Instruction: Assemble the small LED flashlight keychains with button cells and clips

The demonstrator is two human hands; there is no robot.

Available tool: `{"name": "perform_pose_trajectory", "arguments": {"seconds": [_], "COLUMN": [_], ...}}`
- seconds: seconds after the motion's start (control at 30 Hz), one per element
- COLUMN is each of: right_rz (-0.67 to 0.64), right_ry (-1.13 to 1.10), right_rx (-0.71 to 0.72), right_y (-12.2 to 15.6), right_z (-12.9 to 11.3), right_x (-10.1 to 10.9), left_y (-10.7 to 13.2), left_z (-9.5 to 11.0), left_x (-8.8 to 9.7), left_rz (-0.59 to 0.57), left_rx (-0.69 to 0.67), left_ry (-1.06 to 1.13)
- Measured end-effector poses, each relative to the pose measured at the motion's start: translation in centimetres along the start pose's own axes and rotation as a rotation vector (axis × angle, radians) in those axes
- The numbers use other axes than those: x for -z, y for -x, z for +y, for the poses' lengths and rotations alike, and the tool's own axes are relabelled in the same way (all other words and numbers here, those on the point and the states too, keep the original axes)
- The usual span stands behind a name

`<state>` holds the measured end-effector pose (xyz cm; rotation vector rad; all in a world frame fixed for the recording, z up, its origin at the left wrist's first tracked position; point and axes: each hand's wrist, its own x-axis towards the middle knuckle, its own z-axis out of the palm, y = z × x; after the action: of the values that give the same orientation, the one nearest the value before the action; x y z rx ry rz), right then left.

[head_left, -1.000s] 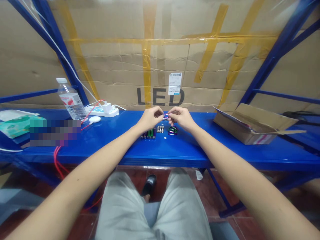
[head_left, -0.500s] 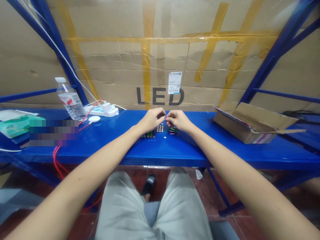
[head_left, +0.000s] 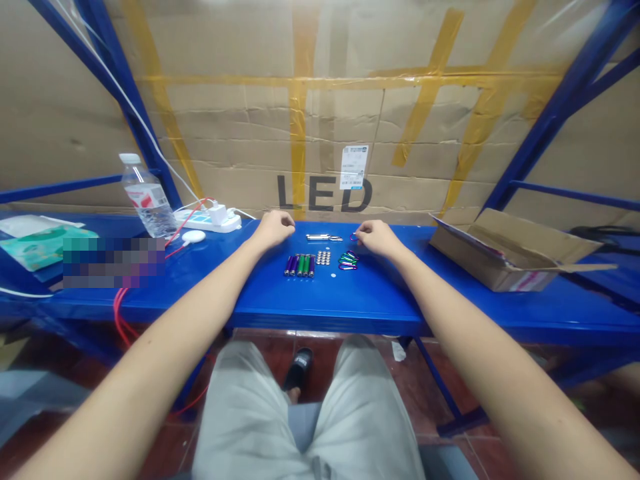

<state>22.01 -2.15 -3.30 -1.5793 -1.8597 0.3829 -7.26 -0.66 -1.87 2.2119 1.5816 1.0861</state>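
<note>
My left hand (head_left: 273,228) rests at the back of the blue table with its fingers curled; what they hold, if anything, is hidden. Between thumb and finger of my right hand (head_left: 376,237) is a small purple ring-shaped clip (head_left: 353,236), probably a carabiner. Between the hands lies a slim silver tube (head_left: 317,237) with a silver clip (head_left: 335,239) at its right end. Nearer me stands a row of purple and green metal tubes (head_left: 300,266). Several small round silver pieces (head_left: 323,257) form a grid beside them. Coloured carabiners (head_left: 349,260) are piled to the right.
An open cardboard box (head_left: 510,253) sits on the right of the table (head_left: 320,303). At left are a water bottle (head_left: 147,200), a white power strip (head_left: 215,217), red cables (head_left: 120,313) and a green packet (head_left: 47,247). A large carton (head_left: 240,133) backs the table.
My hands were together over the small parts. Now they are apart, the left moved left and the right moved right, uncovering the silver tube, the row of tubes and the carabiners.
</note>
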Motion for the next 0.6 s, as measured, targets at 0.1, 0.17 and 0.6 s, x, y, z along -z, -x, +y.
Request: {"name": "perform_pose_trajectory", "arguments": {"seconds": [0.1,0.17,0.6], "right_rz": [-0.057,-0.066,-0.059], "right_ry": [0.091,0.154,0.37], "right_rx": [-0.058,-0.081,-0.202], "right_y": [-0.2,-0.2,-0.3], "right_z": [0.6,0.7,1.2], "right_x": [-0.1,-0.1,0.4], "left_y": [0.0,0.0,0.0], "left_z": [-0.5,-0.6,-0.8], "left_x": [-0.1,-0.1,2.1], "left_rz": [-0.062,-0.143,-0.562], "left_rx": [0.055,0.074,0.125], "left_ry": [-0.052,-0.066,-0.021]}}
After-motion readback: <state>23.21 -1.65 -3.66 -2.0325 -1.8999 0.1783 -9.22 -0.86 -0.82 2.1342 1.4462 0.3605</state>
